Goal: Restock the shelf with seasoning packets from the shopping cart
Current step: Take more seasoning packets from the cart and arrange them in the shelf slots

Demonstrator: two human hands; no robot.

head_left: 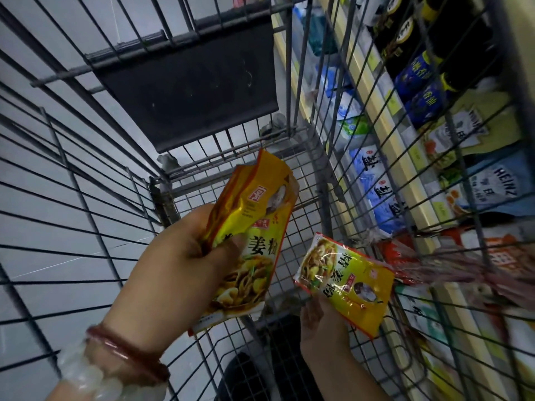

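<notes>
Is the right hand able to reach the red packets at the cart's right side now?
Probably not directly: the right hand already holds a yellow packet, and the red packets seem to lie behind the cart's wire wall, on the shelf side.

A shop aisle: wire shopping cart (289,175) beside stocked shelf (417,169) of packaged sauces.

Dark red bangle (127,354) on left wrist, pale translucent beaded bracelet (95,380) beside it
</notes>
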